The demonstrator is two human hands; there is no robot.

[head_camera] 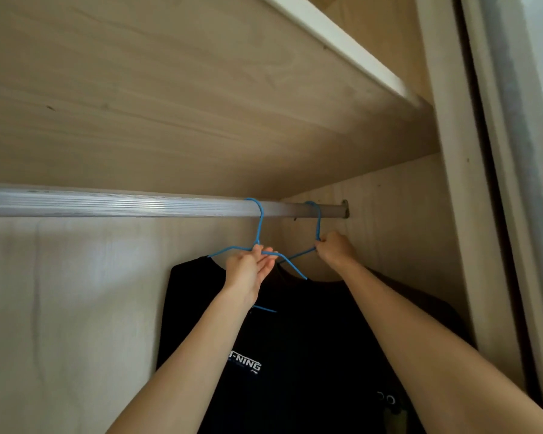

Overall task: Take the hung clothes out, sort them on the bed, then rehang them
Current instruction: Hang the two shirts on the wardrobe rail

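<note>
While hooked on the rail (pixel 107 203), two blue hangers carry dark shirts. Left hand (pixel 248 270) pinches the nearer hanger (pixel 259 227); right hand (pixel 334 249) grips the farther hanger (pixel 318 220).

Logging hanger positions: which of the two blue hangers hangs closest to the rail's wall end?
The right hand's hanger; its hook sits beside the rail mount, while the left hand's hanger hooks further left.

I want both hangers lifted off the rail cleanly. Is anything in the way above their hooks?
Nothing visible blocks them. The left hand grips the near blue hanger, the right hand the far blue hanger. Both hooks sit over the rail, with open space between it and the wooden shelf above.
</note>
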